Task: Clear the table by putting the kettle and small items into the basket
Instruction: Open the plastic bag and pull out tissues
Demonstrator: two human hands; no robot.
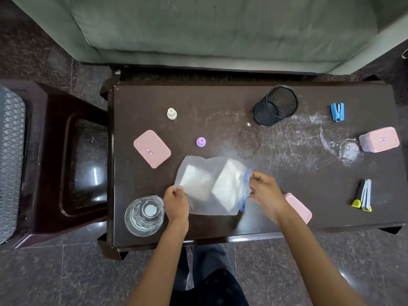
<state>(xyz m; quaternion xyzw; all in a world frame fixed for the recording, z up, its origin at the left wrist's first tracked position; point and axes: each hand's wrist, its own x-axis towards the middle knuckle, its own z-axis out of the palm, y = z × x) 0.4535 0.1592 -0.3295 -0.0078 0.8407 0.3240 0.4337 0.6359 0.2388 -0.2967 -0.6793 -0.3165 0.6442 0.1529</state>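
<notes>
Gripping one bag (212, 186), two hands (176, 203) (266, 193)

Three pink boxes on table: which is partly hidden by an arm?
The pink plastic box at the near edge, under the right forearm. The labelled pink box at left and the labelled pink box at far right lie uncovered.

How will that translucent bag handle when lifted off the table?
Probably floppy: the bag crumples between the left hand and right hand. The two pale blocks inside may slide and shift its weight. Its smooth film could be slippery.
</notes>
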